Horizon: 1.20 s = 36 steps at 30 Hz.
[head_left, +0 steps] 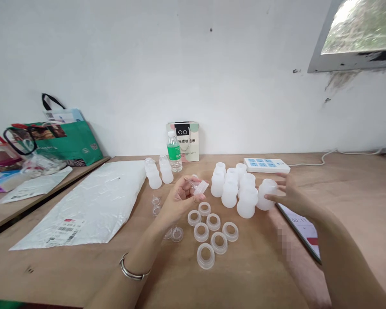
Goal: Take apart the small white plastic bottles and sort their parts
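My left hand (pixel 176 201) pinches a translucent screw ring (pixel 200 187), held tilted above the table, with a clear teat in it. At the right of a group of frosted white baby bottle bodies (pixel 247 201), my right hand (pixel 291 193) curls its thumb and fingers around the side of one baby bottle (pixel 266 195). Several loose screw rings (pixel 206 256) lie between my forearms. Clear teats (pixel 177 234) lie beside my left wrist, partly hidden by it. Two bottles with clear tops (pixel 153 174) stand at the back left.
A white plastic mailing bag (pixel 93 206) lies at the left. A water bottle (pixel 174 152) and a paper bag (pixel 191 143) stand by the wall. A power strip (pixel 266 165) is behind the bottles; a phone (pixel 300 227) lies under my right forearm. A green bag (pixel 73 143) stands far left.
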### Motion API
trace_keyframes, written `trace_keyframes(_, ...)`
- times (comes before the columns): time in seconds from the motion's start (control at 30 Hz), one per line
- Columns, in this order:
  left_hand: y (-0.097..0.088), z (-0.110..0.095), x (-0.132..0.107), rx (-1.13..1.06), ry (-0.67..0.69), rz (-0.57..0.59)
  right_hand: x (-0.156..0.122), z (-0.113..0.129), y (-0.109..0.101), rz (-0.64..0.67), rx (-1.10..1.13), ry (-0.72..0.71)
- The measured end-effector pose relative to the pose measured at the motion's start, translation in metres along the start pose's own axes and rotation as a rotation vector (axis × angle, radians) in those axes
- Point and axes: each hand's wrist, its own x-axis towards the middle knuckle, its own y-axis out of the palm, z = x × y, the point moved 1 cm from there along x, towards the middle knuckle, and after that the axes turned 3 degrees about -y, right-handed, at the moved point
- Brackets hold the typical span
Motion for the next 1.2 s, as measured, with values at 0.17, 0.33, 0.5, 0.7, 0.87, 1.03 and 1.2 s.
trace_keyframes(0.17, 0.003, 0.002, -0.004, 0.121, 0.087, 0.014, -0.027, 0.067, 0.01, -0.36, 0.246, -0.145)
trace_keyframes(0.33, 0.006, 0.007, -0.009, 0.258, 0.305, 0.034, -0.071, 0.115, 0.071, 0.431, 0.483, -0.207)
trace_keyframes(0.5, 0.009, 0.003, -0.012, 0.397, 0.342, 0.159, -0.084, 0.109, 0.092, 0.672, 0.664, -0.073)
trace_keyframes(0.7, 0.007, -0.004, -0.013, 0.483, 0.426, 0.163, -0.078, 0.103, 0.086, 0.779, 0.729, -0.021)
trace_keyframes(0.87, 0.01, -0.001, -0.015, 0.481, 0.363, 0.005, -0.085, 0.103, 0.087, 0.735, 0.712, -0.055)
trace_keyframes(1.03, 0.02, 0.001, -0.014, 0.161, 0.055, -0.062, -0.092, 0.104, 0.088, 0.482, 0.374, -0.366)
trace_keyframes(1.2, -0.006, -0.007, -0.004, -0.07, 0.0, -0.254, -0.088, 0.092, 0.084, 0.118, 0.139, -0.726)
